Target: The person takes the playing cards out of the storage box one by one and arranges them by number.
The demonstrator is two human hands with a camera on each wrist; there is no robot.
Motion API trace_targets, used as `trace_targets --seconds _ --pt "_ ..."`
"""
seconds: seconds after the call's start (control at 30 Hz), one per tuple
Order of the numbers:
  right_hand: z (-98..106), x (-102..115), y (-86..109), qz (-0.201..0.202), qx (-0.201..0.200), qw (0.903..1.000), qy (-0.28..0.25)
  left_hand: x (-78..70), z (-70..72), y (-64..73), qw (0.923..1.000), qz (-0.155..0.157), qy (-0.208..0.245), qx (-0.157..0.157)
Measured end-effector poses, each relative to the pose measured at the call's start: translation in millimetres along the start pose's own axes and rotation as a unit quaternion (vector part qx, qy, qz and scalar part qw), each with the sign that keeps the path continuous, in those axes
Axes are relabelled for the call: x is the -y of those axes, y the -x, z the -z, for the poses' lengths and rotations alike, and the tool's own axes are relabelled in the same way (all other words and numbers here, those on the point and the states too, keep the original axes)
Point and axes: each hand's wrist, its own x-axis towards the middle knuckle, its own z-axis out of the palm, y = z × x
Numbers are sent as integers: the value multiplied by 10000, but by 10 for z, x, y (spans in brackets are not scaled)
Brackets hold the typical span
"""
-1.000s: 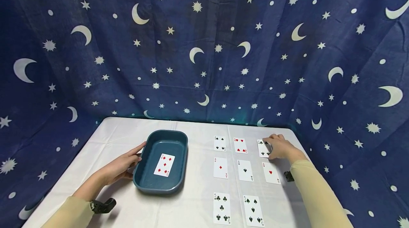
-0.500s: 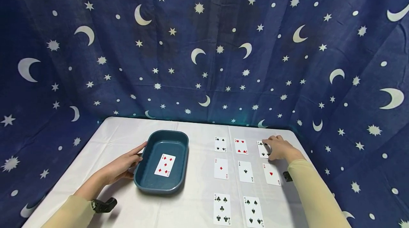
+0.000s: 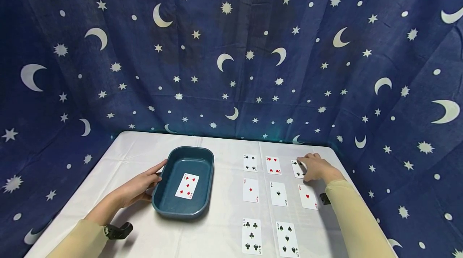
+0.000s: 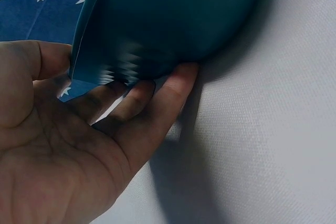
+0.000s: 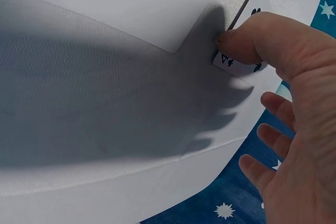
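Observation:
In the head view, my right hand (image 3: 318, 168) pinches a four of clubs (image 3: 297, 170) at the back right of the table, with the index finger at its far edge and the thumb at its near side. The right wrist view shows the thumb on the edge of this playing card (image 5: 236, 65); the other fingers are spread loosely. My left hand (image 3: 135, 187) touches the left side of a dark teal tray (image 3: 170, 177), fingers stretched against its outer wall (image 4: 173, 19). Inside the tray lies a five of diamonds (image 3: 187, 186).
Left of the right hand lie a four of hearts (image 3: 273, 165) and a four of spades (image 3: 250, 163). Nearer are the ace of diamonds (image 3: 250, 195), ace of clubs (image 3: 278, 198) and ace of hearts (image 3: 308, 201). A five of clubs (image 3: 251, 242) and five of spades (image 3: 287, 244) lie in front.

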Motion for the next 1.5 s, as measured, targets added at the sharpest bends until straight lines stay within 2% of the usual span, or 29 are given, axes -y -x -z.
trace_targets --seconds 0.33,0.53,0.77,1.13,1.27,1.5 --pt "27 8 24 156 -323 9993 -142 14 14 -15 10000 -16 21 46" --pt "58 171 86 457 -691 9965 84 7 -1 -18 10000 27 -3 -6" --pt "70 494 52 1067 -1315 9846 424 9 5 -13 10000 19 -11 -13" --pt "134 1058 74 2014 -1794 9621 409 20 10 -24 9999 104 43 -82" --pt "144 1300 89 2268 -1793 9568 312 18 1 -13 9999 94 32 -87" --pt "123 1785 139 2751 -1516 9494 14 21 -5 -8 9999 83 26 -78"
